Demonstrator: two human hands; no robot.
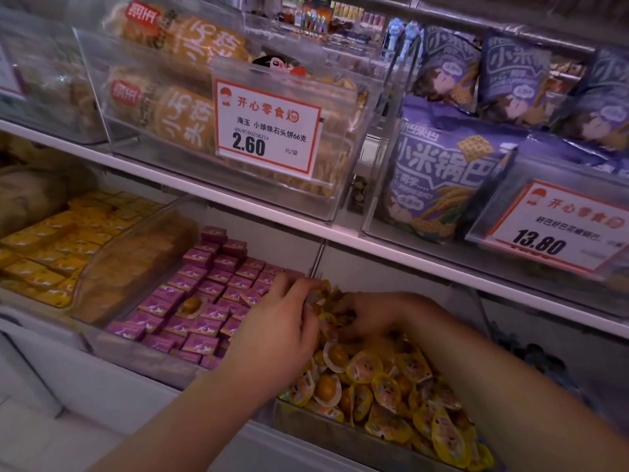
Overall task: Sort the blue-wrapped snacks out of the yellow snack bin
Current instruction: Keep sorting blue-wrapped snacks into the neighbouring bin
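Observation:
The clear yellow snack bin (pixel 340 437) on the lower shelf is heaped with yellow-wrapped round snacks (pixel 384 386). Both my hands reach into its far end. My left hand (pixel 279 321) has its fingers curled around a few yellow packets (pixel 320 292) at the top of the heap. My right hand (pixel 377 316) lies just to the right, its fingertips buried among the packets, so its grip is hidden. No blue-wrapped snack shows in the heap. Dark blue packets (pixel 534 356) lie blurred in the neighbouring bin on the right.
Left of the yellow bin is a bin of purple boxes (pixel 204 284) with one stray yellow snack (pixel 190 306) on top. Further left are yellow boxes (pixel 51 247). The shelf above (pixel 340 233) carries cracker bags, purple snack bags and price tags.

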